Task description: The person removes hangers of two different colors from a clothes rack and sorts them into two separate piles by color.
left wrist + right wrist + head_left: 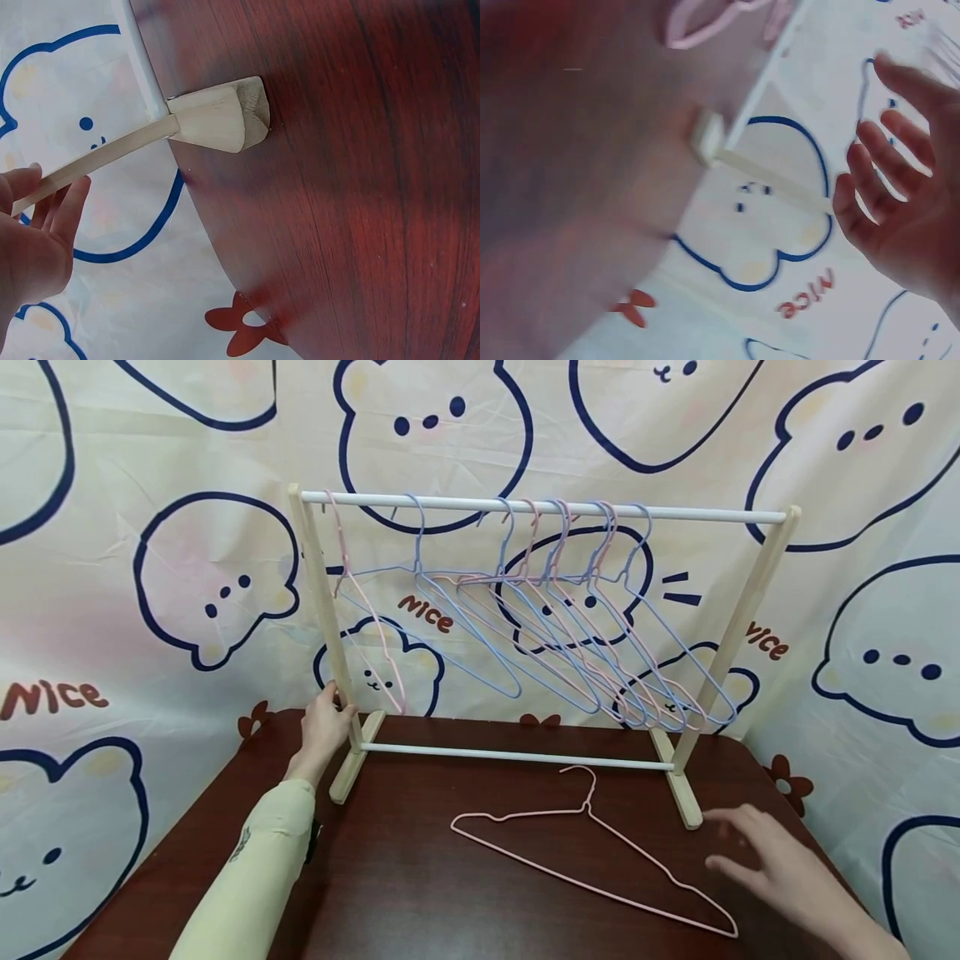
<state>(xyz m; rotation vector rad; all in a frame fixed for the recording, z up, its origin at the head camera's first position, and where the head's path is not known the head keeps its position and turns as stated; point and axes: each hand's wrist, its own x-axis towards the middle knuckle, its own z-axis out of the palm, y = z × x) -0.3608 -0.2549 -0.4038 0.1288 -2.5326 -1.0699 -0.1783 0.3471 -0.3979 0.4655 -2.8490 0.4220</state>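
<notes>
A small garment rack with pale wooden posts and white rods stands on the table, its left post gripped low down by my left hand. In the left wrist view, the thumb and fingers of that hand lie on either side of the post. My right hand is held with relaxed fingers and nothing in it, near the rack's right foot. A pink wire hanger lies on the table in front of the rack, left of the right hand. The right wrist view shows the loosely bent fingers.
Several blue and pink hangers hang from the top rod, mostly bunched right of its middle; one pink hanger hangs by the left post. The dark brown table meets a bear-print cloth behind and at both sides.
</notes>
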